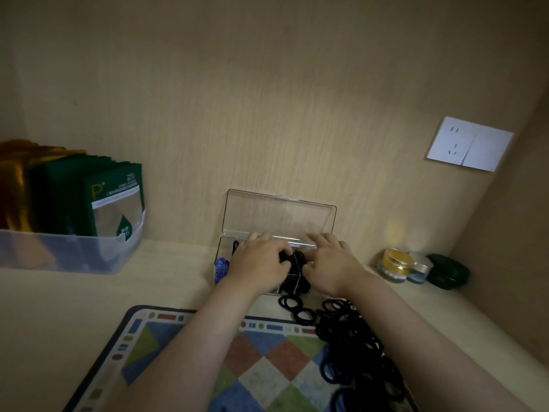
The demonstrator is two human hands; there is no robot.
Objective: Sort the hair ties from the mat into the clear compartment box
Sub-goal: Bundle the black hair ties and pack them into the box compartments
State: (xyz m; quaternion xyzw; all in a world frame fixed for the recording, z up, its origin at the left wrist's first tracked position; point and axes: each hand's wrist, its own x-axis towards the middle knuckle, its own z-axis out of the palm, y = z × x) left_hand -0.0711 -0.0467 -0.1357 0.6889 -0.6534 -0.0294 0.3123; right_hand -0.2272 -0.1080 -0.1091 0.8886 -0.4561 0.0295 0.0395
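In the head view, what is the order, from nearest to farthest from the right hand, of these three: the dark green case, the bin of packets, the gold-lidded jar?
Measured from the right hand:
1. gold-lidded jar, just to its right.
2. dark green case, further right, in the corner.
3. bin of packets, far left, beyond the left hand.

My two arms are bare from the lower edge of the view to the fingertips. My left forearm (pixel 190 346) is broad and smooth, narrowing to the wrist; my right forearm (pixel 421 337) is the same. My left hand (pixel 258 263) and right hand (pixel 332 266) are bare as well, with short, rounded fingers and soft knuckles. In the dim light my nails are too blurred to tell.
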